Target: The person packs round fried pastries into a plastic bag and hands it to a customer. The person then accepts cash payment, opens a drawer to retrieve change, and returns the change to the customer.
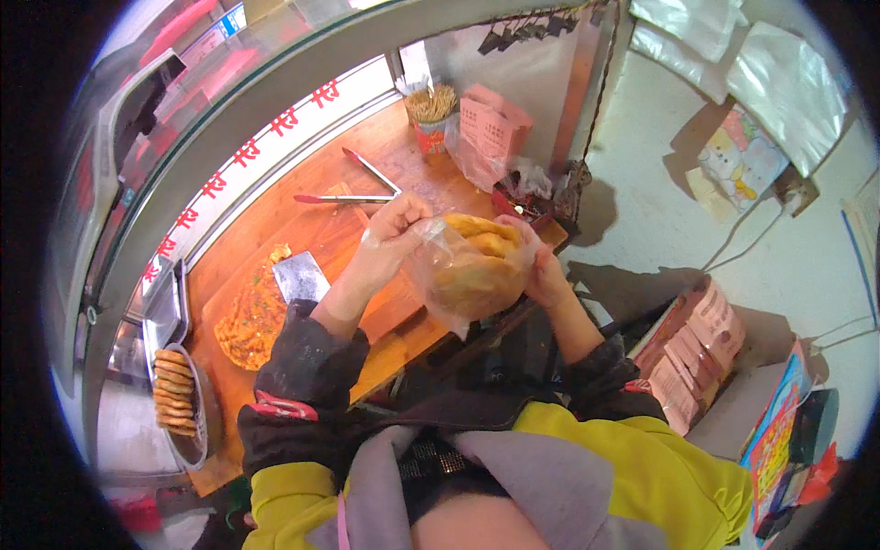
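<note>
Between my hands hangs a clear plastic bag (pixel 447 268) with golden flatbread (pixel 485 234) inside it. My left hand (pixel 395 230) pinches the bag's upper left edge, and my right hand (pixel 540 265) holds its right side. Below and left of the bag, a wooden cutting board (pixel 381 302) lies on the wooden counter. On the board rests a large reddish-topped flatbread (pixel 251 323) sprinkled with green bits. A broad metal scraper blade (pixel 301 276) lies against its right edge, close to my left forearm.
Red-tipped tongs (pixel 357 198) lie spread behind the board. A tub of wooden sticks (pixel 432 117) and pink paper bags (pixel 489 134) stand at the back. At left, an oval container (pixel 196 412) holds several round flatbreads (pixel 174 392). More paper bags (pixel 698 357) fill a box at right.
</note>
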Demonstrator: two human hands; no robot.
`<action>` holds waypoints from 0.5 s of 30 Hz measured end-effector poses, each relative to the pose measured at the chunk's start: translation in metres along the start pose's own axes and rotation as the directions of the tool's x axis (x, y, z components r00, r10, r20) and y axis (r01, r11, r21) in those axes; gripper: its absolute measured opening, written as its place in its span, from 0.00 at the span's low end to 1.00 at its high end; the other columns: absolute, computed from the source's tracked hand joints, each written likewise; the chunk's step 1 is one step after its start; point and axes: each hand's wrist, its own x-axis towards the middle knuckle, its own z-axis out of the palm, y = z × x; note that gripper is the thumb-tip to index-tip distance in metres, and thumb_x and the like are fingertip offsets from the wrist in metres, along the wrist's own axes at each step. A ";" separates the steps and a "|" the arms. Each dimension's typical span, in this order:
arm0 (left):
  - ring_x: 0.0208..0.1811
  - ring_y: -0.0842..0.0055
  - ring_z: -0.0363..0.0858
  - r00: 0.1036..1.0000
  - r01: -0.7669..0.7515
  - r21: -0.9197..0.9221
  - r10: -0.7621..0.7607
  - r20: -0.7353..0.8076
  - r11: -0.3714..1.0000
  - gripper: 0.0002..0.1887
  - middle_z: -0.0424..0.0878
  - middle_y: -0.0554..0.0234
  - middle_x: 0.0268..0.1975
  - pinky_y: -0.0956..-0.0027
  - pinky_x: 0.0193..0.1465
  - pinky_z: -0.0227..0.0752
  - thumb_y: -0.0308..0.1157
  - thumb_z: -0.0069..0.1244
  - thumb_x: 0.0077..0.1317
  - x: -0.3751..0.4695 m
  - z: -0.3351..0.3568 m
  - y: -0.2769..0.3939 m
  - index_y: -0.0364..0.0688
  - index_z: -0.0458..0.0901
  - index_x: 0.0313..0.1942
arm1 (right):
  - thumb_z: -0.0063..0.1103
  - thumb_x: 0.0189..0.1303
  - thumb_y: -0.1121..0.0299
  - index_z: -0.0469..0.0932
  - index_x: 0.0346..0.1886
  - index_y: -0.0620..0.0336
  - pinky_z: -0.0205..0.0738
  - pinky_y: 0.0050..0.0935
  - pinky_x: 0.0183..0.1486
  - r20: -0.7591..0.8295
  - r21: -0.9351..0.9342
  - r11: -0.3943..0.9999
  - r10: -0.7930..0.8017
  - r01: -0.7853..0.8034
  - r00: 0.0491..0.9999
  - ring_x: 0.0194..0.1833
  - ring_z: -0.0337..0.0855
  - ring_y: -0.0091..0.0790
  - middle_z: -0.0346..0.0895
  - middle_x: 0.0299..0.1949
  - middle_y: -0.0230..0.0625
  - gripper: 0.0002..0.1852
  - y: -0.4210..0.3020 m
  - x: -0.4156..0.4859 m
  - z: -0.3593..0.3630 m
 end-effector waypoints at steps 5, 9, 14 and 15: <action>0.30 0.90 0.66 0.994 0.035 0.061 -0.041 0.105 0.998 0.02 0.70 0.74 0.29 0.83 0.31 0.61 0.23 0.44 0.62 0.017 0.019 0.011 0.40 0.71 0.33 | 0.45 0.63 0.66 0.71 0.47 0.66 0.66 0.32 0.53 -0.341 0.033 0.999 0.008 0.003 0.940 0.47 0.74 0.36 0.75 0.44 0.40 0.15 0.014 0.010 -0.013; 0.30 0.87 0.67 0.976 0.076 0.392 -0.148 0.157 0.917 0.05 0.72 0.71 0.30 0.81 0.31 0.62 0.20 0.48 0.55 0.007 0.002 0.044 0.40 0.72 0.32 | 0.46 0.60 0.74 0.72 0.42 0.65 0.67 0.29 0.48 -0.401 0.070 0.989 -0.095 0.133 0.911 0.40 0.74 0.31 0.74 0.38 0.36 0.09 -0.007 0.022 -0.016; 0.32 0.71 0.74 0.961 -0.277 0.864 0.108 0.256 0.421 0.08 0.76 0.62 0.30 0.71 0.34 0.68 0.20 0.49 0.47 0.005 -0.016 0.047 0.39 0.75 0.30 | 0.48 0.55 0.77 0.72 0.36 0.64 0.60 0.17 0.29 -0.319 -0.349 0.921 0.054 -0.170 0.946 0.25 0.68 0.19 0.71 0.26 0.29 0.05 -0.060 0.047 -0.003; 0.33 0.69 0.75 0.928 -0.337 0.919 0.237 0.287 0.206 0.08 0.76 0.61 0.30 0.70 0.35 0.69 0.20 0.49 0.47 0.005 -0.015 0.041 0.39 0.75 0.30 | 0.49 0.55 0.77 0.72 0.35 0.64 0.59 0.16 0.27 -0.330 -0.479 0.833 0.121 -0.276 0.936 0.24 0.67 0.18 0.71 0.25 0.28 0.05 -0.067 0.050 0.003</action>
